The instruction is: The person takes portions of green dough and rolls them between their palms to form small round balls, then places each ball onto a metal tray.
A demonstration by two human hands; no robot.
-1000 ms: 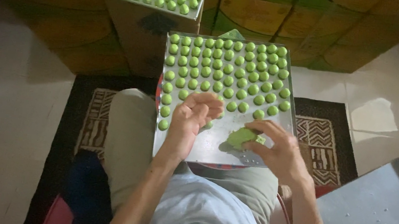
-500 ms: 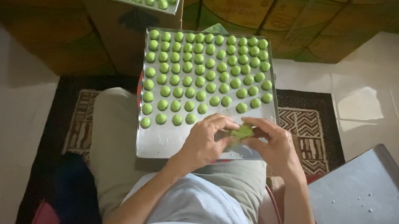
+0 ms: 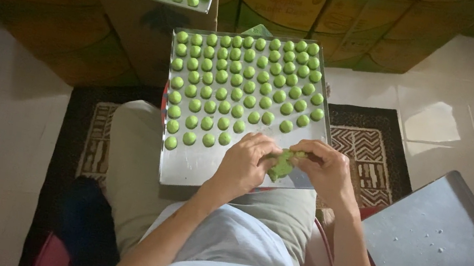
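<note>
Left hand [image 3: 245,164]: fingers curled, grip pinching the soft green dough lump [image 3: 281,164].
Right hand [image 3: 324,170]: grip clamped on the same lump.
Dough: above the flat metal tray [image 3: 194,167] on the lap.
Hidden: fingertips mostly obscured.

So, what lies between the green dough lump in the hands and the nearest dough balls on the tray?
In the head view, only bare metal tray separates the dough lump from the nearest dough balls.
</note>
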